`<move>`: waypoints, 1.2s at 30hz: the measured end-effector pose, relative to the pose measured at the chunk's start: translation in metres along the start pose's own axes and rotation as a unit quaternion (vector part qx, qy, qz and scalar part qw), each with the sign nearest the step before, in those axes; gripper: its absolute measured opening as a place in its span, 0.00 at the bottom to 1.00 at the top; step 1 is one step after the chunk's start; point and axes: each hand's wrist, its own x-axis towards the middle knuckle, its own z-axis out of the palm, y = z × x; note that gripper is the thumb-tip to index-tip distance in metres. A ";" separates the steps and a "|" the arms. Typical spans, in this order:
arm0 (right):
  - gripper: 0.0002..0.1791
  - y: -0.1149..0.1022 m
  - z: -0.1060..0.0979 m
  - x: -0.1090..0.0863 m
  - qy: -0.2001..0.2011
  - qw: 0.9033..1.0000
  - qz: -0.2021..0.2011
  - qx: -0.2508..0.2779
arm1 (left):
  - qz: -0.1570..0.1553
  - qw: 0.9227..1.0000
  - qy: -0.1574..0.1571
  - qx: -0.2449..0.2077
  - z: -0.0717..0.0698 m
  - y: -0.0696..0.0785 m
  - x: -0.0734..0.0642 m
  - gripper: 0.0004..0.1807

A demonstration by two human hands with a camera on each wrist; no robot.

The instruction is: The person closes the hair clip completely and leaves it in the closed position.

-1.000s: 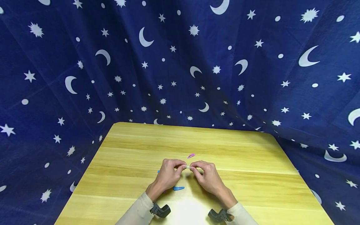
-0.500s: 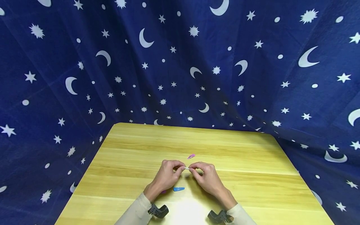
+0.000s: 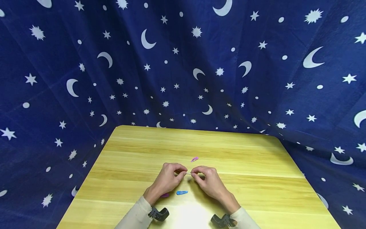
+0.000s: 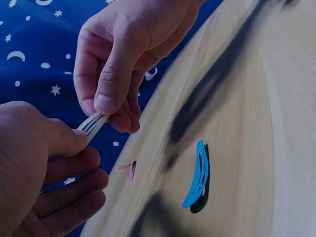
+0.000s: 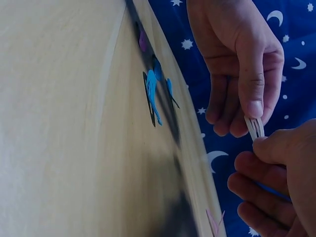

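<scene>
A white snap hair clip [image 4: 93, 124] is stretched between my two hands above the table. My left hand [image 3: 167, 178] pinches one end between thumb and finger. The other end is pinched by my right hand [image 3: 208, 179], also with the thumb against a finger. The slots of the clip show in both wrist views, but most of its tips are covered by fingertips. Below the hands lies a blue snap clip [image 3: 182, 192]. Beyond them rests a pink clip [image 3: 194, 159], whose parts stand spread in the right wrist view.
A purple clip [image 3: 165, 195] lies beside my left wrist, partly covered. In the right wrist view, another blue clip [image 5: 170, 88] lies near the first. The wooden table [image 3: 243, 152] ends at a dark blue curtain [image 3: 183, 63] with moons and stars.
Both hands have shifted slightly left and toward me with the white clip. The purple clip has come into view by the left wrist; a blue clip edge behind the left hand is now hidden.
</scene>
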 end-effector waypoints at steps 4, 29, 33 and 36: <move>0.04 -0.001 0.001 0.001 -0.017 1.000 0.016 0.004 | 0.006 1.000 -0.003 0.005 -0.001 -0.002 -0.001 0.04; 0.04 0.000 0.015 -0.008 -0.114 0.993 0.023 -0.022 | 0.047 0.988 -0.111 0.099 -0.003 -0.011 -0.009 0.04; 0.04 -0.001 0.016 -0.008 -0.128 0.991 0.024 -0.033 | 0.061 0.984 -0.117 0.117 -0.004 -0.011 -0.008 0.05; 0.04 -0.002 0.016 -0.008 -0.134 0.990 0.024 -0.040 | 0.082 0.979 -0.123 0.143 -0.004 -0.011 -0.009 0.06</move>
